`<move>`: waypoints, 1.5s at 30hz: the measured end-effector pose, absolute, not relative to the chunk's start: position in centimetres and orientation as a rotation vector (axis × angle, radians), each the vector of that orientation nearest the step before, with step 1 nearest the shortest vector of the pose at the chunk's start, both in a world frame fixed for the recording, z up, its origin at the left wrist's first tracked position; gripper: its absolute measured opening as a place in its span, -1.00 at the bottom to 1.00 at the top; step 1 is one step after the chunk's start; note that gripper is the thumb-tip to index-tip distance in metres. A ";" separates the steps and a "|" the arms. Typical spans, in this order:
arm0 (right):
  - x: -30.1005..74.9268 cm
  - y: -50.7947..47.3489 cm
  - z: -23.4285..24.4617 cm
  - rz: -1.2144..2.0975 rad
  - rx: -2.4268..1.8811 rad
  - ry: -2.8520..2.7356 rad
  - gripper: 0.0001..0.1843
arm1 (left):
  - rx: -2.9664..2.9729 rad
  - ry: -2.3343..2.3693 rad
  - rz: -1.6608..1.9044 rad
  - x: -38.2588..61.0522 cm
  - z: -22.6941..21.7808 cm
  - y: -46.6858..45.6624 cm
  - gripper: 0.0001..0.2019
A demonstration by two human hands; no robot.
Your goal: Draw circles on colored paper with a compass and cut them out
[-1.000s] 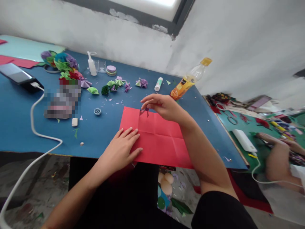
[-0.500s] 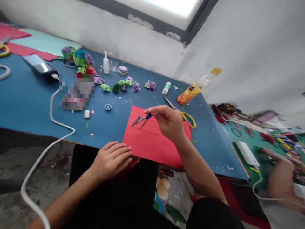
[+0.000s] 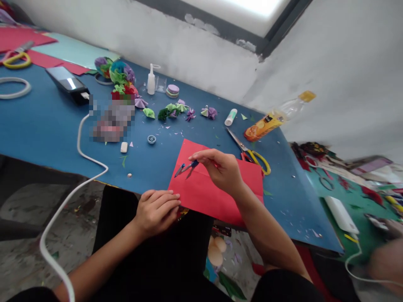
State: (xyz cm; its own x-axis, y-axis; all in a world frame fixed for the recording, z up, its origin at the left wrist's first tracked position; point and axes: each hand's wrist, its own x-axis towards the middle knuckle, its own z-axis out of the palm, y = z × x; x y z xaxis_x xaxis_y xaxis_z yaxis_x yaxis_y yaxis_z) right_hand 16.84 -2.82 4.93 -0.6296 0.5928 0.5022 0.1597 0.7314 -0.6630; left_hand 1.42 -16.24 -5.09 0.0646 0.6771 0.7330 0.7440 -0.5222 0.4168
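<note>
A sheet of red paper (image 3: 217, 197) with a crease across it lies at the table's near edge. My right hand (image 3: 220, 170) is over the sheet, its thumb and fingers pinching the blue top of a drawing compass (image 3: 190, 167). The compass is tilted with its legs slightly apart, pointing left and down; whether a tip touches the paper I cannot tell. My left hand (image 3: 159, 209) lies with its fingers extended on the sheet's lower left corner, its thumb hidden. Just beyond the paper are scissors (image 3: 248, 151) with yellow and red handles, partly over its upper right edge.
An orange drink bottle (image 3: 267, 123) leans at the right back, near a glue stick (image 3: 231, 117). Crumpled paper flowers (image 3: 171, 111), an eraser (image 3: 124, 147), a phone (image 3: 69, 86) and a white cable (image 3: 82, 147) lie leftward. A blurred co-worker's arm (image 3: 387, 260) is at the green table.
My view has turned a little to the left. My right hand has moved the compass slightly left and toward me over the paper. My left hand stays at the paper's corner.
</note>
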 end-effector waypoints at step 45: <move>19.3 -2.4 5.8 0.058 -0.649 -2.452 -0.87 | -2.216 -1.435 -1.553 1.4 -5.8 -16.1 -0.89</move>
State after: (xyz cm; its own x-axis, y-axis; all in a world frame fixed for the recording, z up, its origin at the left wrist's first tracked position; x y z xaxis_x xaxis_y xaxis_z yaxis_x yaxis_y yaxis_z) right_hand 19.26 -2.39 5.75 -0.7037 0.4636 0.5384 0.4374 0.8798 -0.1859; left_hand 1.39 -16.09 -5.79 0.0479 0.6371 0.7693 0.7168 -0.5583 0.4177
